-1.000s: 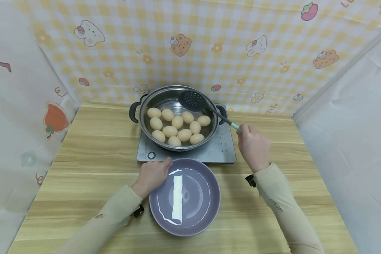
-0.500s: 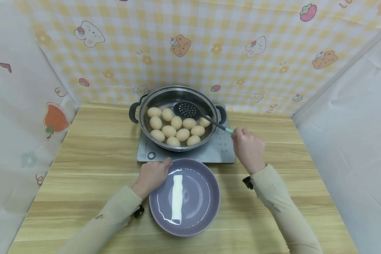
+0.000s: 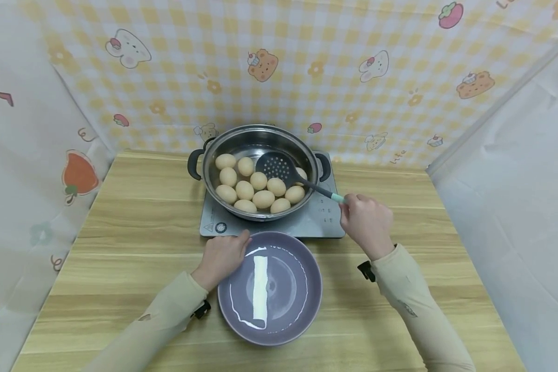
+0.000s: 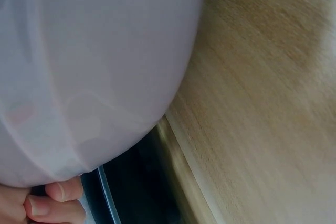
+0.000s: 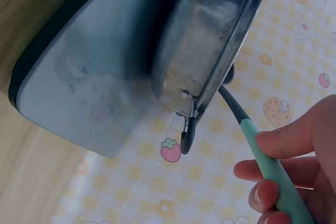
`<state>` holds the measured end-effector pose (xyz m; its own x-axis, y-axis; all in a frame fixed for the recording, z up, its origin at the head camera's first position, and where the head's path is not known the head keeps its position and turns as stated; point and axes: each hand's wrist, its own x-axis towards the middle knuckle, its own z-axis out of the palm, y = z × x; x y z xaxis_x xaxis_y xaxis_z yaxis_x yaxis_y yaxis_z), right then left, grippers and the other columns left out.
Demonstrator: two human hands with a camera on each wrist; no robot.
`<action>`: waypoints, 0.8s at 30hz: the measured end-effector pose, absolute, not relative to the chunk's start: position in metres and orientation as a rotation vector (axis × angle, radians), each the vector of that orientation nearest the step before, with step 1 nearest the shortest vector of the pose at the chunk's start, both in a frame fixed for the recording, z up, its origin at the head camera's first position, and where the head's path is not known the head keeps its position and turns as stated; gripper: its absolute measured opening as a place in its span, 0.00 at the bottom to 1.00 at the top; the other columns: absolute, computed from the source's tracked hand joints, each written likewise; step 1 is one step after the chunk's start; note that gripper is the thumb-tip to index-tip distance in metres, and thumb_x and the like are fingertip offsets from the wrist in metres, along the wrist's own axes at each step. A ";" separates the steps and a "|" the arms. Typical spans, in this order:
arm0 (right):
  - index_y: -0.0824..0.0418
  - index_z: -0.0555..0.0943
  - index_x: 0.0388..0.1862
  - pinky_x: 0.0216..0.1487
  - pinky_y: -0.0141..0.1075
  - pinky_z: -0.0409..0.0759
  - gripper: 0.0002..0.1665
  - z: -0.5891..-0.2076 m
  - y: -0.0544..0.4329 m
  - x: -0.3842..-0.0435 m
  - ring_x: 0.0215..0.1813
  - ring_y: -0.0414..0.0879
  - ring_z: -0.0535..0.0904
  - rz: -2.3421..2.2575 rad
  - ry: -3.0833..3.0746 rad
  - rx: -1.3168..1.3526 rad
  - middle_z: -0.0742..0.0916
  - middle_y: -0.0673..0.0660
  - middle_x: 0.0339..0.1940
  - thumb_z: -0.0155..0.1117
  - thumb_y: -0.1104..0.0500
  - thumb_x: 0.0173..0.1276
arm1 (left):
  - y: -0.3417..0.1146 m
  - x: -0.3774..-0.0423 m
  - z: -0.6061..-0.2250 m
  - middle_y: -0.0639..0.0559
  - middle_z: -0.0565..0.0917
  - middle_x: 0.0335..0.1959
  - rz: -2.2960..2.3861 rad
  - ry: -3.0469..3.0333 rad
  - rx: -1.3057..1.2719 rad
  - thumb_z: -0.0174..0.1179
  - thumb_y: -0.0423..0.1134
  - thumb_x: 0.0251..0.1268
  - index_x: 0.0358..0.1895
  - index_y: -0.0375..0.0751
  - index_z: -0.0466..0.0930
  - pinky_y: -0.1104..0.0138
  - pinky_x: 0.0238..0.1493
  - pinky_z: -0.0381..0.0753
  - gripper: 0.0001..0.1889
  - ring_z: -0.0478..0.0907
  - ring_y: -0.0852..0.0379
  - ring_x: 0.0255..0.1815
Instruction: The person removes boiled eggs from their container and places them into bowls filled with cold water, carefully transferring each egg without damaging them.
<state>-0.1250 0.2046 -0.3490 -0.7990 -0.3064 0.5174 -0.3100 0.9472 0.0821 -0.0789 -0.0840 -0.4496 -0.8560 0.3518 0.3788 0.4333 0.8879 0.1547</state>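
Observation:
My right hand (image 3: 367, 225) grips the mint-green handle of a dark slotted spoon (image 3: 278, 166); in the right wrist view, thumb and fingers wrap the handle (image 5: 270, 174). The spoon's perforated head is inside a two-handled steel pot (image 3: 256, 216), among several light-brown eggs (image 3: 263, 199). It partly covers an egg at the right, and I cannot tell whether an egg lies on it. My left hand (image 3: 220, 258) holds the upper left rim of a purple plate (image 3: 270, 330) in front of the pot. The left wrist view shows curled fingers (image 4: 60, 208) at the plate's edge.
The pot stands on a flat grey induction cooker (image 3: 307, 227) on a wooden table (image 3: 135, 217). A yellow checked cloth (image 3: 297, 67) hangs close behind the pot. White sheets (image 3: 516, 186) close off both sides. The pot's black handles (image 3: 195, 164) stick out left and right.
The slotted spoon's head has come from the back of the pot forward and down among the eggs. Several eggs have shifted. My left hand and the plate stay in place.

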 end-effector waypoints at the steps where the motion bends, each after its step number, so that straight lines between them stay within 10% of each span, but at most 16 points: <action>1: 0.62 0.79 0.20 0.08 0.33 0.50 0.08 -0.348 0.205 -0.124 0.08 0.40 0.54 0.007 -2.563 0.439 0.67 0.49 0.07 0.62 0.60 0.54 | -0.084 -0.079 -0.449 0.57 0.57 0.04 -0.335 -2.712 -0.583 0.56 0.42 0.61 0.24 0.43 0.66 0.64 0.06 0.57 0.12 0.61 0.55 0.05; 24: 0.58 0.69 0.11 0.10 0.32 0.52 0.19 -0.325 0.207 -0.116 0.10 0.41 0.55 0.171 -2.919 0.425 0.63 0.48 0.06 0.57 0.56 0.61 | -0.085 -0.079 -0.450 0.59 0.54 0.05 -0.338 -2.702 -0.592 0.56 0.42 0.61 0.24 0.43 0.68 0.66 0.06 0.55 0.11 0.58 0.58 0.05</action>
<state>-0.1164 0.2071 -0.3248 -0.9416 -0.2713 0.1997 -0.2927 0.9523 -0.0866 -0.0794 -0.0852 -0.4501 -0.8503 0.3570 0.3867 0.4413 0.8840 0.1542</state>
